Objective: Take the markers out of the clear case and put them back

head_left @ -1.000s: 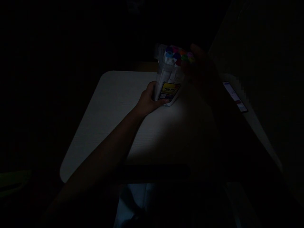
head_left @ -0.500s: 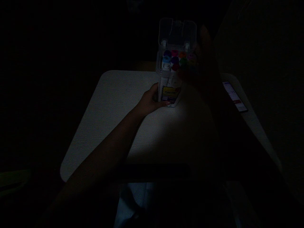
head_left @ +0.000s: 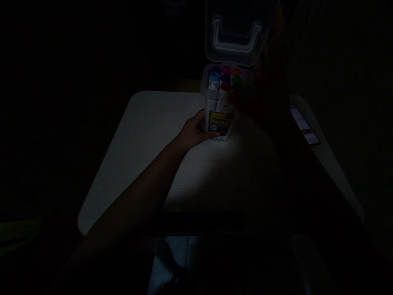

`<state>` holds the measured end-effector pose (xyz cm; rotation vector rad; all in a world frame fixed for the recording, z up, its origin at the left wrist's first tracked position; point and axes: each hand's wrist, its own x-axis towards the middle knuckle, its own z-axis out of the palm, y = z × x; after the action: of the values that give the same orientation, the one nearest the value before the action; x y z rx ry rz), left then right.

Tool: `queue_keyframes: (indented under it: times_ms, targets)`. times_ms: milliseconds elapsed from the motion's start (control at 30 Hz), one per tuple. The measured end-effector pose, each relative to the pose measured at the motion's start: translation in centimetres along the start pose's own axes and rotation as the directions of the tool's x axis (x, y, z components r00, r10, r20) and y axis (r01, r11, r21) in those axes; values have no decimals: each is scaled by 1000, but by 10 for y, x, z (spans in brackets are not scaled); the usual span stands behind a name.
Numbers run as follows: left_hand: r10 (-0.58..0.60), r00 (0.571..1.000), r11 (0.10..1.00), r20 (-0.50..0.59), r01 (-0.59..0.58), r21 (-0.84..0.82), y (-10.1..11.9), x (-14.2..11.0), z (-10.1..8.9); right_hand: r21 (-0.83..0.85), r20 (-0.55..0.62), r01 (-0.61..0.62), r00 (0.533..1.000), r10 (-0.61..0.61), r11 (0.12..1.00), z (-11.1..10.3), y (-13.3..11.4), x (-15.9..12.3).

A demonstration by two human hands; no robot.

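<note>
A clear plastic marker case (head_left: 211,102) stands upright on the table, a yellow and dark label on its front. Several markers (head_left: 225,78) with coloured caps fill it. Its hinged lid (head_left: 236,57), which carries a white handle, is raised at the back. My left hand (head_left: 195,133) grips the lower left side of the case, thumb across the front. In deep shadow at the right, my right hand (head_left: 268,86) has its thumb near the case's front rim and its fingers stretched upward beside the lid's right edge. Whether those fingertips touch the lid is too dark to tell.
The pale table (head_left: 147,127) has rounded corners, and my right arm's shadow falls across it. A phone (head_left: 305,125) with a lit screen lies near the right edge. Something greenish (head_left: 18,233) shows at the lower left. The surroundings are very dark.
The lid has swung further up and back, so its handle now shows. My right hand's fingers have moved upward and slightly right. My left hand and the case have stayed nearly in place.
</note>
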<state>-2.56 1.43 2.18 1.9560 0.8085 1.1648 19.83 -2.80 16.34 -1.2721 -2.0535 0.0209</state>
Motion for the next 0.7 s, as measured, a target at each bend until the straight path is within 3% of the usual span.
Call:
queue_keyframes:
  times_ms: [133,367,533,700]
  targets:
    - [-14,1000,1000,8,14,-9,-3,0,-1,-192,-5,-19,1000,19,981,0,-3,-3]
    - [-13,1000,1000,14,14,-14,-5,1,-2,89,-21,135,991,-134,987,6,-12,-9]
    - [-24,1000,1000,0,24,-6,-10,1,-1,-13,7,5,1000,-5,1000,4,-16,-13]
    - [-20,1000,1000,2,20,-13,-12,1,-3,-19,10,33,999,-32,999,2,-19,-15]
